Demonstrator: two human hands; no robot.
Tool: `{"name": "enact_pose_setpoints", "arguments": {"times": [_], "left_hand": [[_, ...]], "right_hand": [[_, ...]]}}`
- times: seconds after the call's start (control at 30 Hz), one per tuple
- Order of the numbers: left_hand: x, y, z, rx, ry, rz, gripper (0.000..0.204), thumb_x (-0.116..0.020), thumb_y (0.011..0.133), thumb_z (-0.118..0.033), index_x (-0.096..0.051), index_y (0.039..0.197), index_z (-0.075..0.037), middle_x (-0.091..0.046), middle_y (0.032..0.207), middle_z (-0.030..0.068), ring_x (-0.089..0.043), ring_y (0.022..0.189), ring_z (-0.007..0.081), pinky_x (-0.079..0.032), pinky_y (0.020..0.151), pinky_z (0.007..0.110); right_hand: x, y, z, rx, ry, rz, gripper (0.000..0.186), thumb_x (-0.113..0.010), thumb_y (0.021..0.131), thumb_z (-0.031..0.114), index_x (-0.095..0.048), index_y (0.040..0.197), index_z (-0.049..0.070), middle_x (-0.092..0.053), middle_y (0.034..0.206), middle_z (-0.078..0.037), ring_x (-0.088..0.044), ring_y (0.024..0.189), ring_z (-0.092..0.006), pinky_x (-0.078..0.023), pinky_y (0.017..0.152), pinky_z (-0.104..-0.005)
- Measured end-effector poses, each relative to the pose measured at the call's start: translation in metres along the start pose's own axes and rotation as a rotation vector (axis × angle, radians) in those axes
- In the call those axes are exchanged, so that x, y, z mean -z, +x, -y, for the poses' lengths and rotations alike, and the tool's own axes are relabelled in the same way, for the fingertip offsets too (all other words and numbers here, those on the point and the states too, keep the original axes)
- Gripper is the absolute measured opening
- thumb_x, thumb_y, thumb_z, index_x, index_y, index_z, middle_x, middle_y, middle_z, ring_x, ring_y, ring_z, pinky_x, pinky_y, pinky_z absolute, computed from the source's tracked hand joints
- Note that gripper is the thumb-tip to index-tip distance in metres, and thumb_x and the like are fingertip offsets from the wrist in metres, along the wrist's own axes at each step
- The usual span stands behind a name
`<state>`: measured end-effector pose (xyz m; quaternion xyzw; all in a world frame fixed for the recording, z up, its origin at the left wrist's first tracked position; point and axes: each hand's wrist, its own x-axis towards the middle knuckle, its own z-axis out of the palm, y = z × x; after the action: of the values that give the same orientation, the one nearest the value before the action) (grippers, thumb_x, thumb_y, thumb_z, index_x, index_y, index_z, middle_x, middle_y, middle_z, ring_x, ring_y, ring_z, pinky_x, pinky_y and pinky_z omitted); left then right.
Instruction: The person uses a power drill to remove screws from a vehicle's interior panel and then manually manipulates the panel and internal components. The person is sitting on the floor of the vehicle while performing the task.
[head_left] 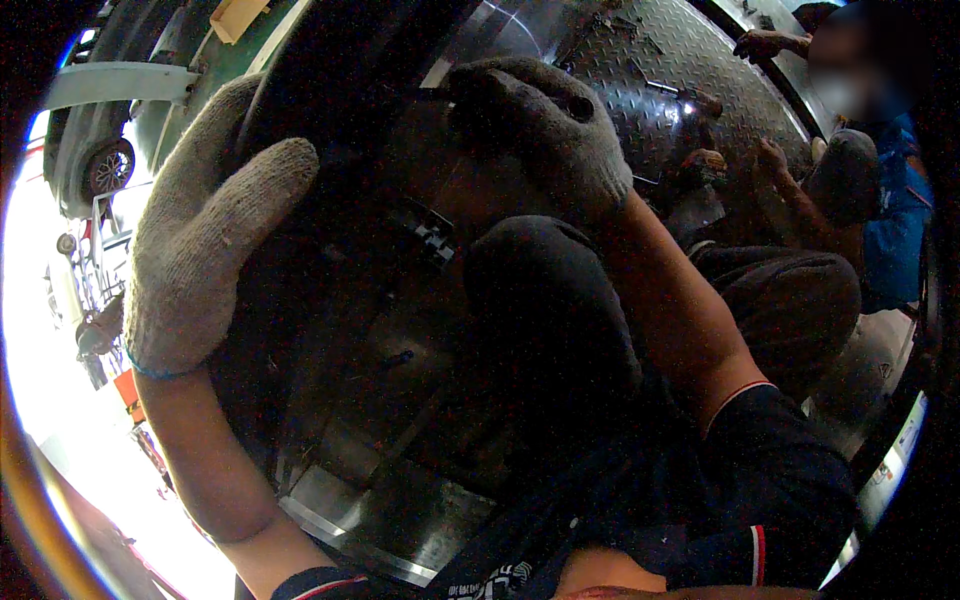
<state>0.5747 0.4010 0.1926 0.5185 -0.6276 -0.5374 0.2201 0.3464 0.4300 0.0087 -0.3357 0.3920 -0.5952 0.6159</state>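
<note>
My left hand, in a knitted off-white glove, is at the left edge of a large dark curved panel. Its fingers pass behind the edge, while the thumb lies across the near side. My right hand, in a dirtier grey glove, is closed around a dark rod-like tool. The tool's round black end pokes out by the knuckles, and a thin dark shaft points left toward the panel. Deep shadow hides the shaft's tip and the tool's exact kind.
My dark-clothed knee rises below my right hand. On the right, a co-worker in blue sits close by, near tools on the diamond-plate floor. A metal plate lies below me. A car wheel shows far left.
</note>
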Motion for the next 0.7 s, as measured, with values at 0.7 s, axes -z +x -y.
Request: {"name": "enact_pose_setpoints", "arguments": {"times": [0.7], "left_hand": [[-0.01, 0.01, -0.004, -0.012, 0.051, 0.09, 0.056, -0.065, 0.093, -0.018, -0.05, 0.143, 0.005, -0.063, 0.133, 0.0138, -0.06, 0.121, 0.0242, -0.044, 0.109, 0.037]], "right_hand": [[-0.108, -0.041, -0.064, 0.135, -1.011, 0.052, 0.037, -0.068, 0.092, 0.034, -0.068, 0.113, 0.003, -0.065, 0.11, -0.019, -0.061, 0.104, -0.0362, -0.05, 0.094, -0.0452]]}}
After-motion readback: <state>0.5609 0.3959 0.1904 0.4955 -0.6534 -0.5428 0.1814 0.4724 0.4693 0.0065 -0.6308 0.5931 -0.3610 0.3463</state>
